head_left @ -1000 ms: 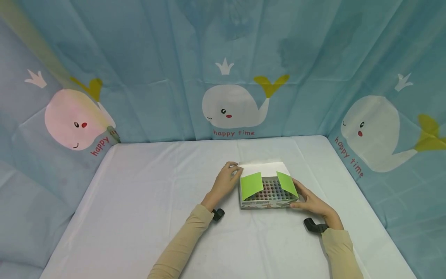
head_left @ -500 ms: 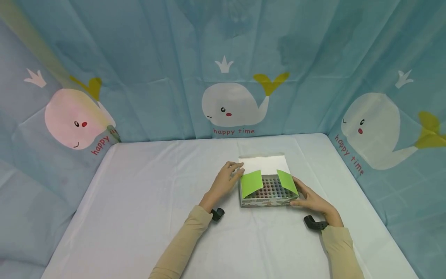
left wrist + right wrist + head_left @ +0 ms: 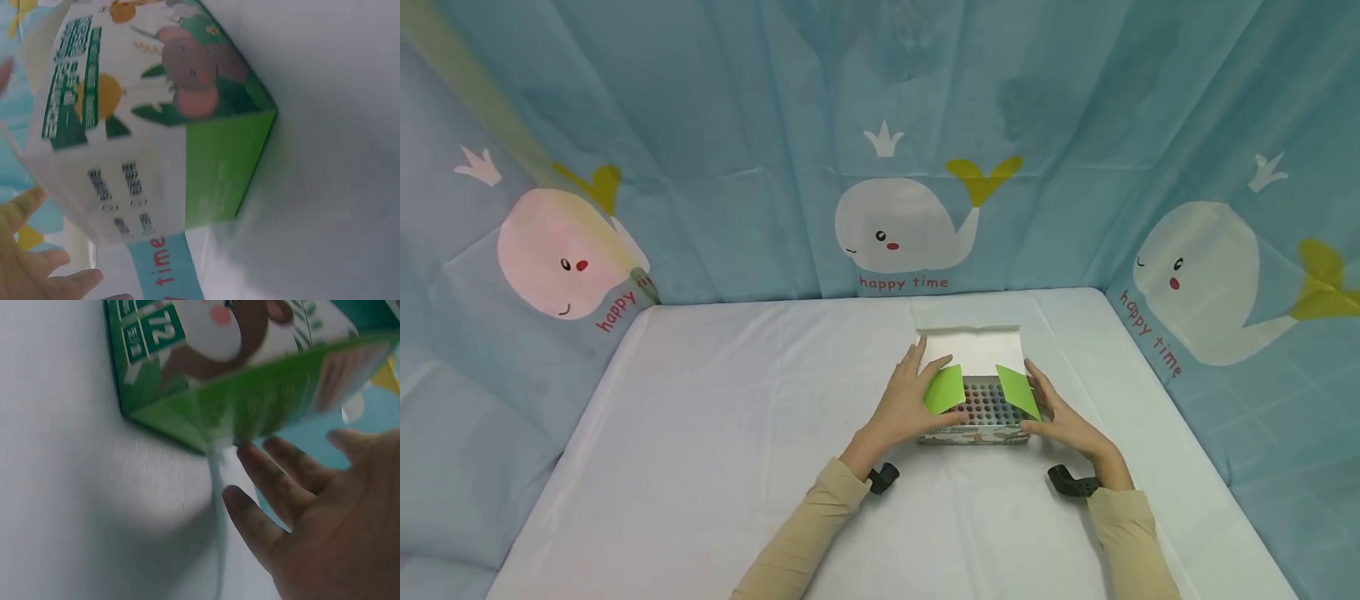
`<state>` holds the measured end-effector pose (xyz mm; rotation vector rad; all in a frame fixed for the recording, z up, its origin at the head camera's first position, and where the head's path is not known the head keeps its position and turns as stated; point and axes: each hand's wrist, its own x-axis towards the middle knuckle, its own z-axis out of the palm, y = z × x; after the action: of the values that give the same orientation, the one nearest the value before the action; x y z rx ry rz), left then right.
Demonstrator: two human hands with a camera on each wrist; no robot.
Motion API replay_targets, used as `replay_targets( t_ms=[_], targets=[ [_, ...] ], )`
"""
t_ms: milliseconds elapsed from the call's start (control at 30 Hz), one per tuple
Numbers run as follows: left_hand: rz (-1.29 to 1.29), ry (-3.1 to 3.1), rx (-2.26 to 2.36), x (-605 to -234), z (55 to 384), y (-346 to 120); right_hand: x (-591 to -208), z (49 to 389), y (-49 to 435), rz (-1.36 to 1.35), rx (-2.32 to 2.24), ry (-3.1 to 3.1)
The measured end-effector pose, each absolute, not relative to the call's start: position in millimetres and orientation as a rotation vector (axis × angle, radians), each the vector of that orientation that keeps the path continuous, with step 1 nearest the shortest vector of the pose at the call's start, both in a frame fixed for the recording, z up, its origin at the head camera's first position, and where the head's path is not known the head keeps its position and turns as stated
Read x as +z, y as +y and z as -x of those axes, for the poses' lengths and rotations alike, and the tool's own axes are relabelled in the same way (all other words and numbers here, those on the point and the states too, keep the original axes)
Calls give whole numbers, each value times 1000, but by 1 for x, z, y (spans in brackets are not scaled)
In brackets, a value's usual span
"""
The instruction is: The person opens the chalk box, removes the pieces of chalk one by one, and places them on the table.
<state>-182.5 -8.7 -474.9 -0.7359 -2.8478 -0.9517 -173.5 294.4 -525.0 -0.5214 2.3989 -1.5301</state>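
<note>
A cardboard box (image 3: 973,436) with printed cartoon animals stands on the white table with its white lid (image 3: 973,354) folded back. Two green side flaps, the left flap (image 3: 951,387) and the right flap (image 3: 1017,390), slant over rows of small round coloured ends (image 3: 985,403). My left hand (image 3: 904,402) spreads its fingers over the box's left side and left flap, thumb near the front edge. At the right side is my right hand (image 3: 1063,423), fingers loosely extended beside the wall. In the right wrist view its fingertips lie close to the green end panel (image 3: 250,406); contact is unclear.
White cloth covers the table (image 3: 700,417). A blue curtain (image 3: 737,208) printed with whales hangs behind and at both sides. Black wrist cameras, one on the left wrist (image 3: 884,477) and one on the right wrist (image 3: 1067,482), hang close to the cloth.
The lid has tipped farther back. My left hand has moved right from the lid's left edge onto the left flap, fingers spreading. The right hand has shifted only slightly.
</note>
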Motion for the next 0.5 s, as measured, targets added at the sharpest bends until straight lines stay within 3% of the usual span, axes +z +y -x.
replay_targets(
  t_ms=[500],
  targets=[
    [693, -2570, -1163, -483, 177, -27, -500, 169, 300, 612, -1732, 2386]
  ],
)
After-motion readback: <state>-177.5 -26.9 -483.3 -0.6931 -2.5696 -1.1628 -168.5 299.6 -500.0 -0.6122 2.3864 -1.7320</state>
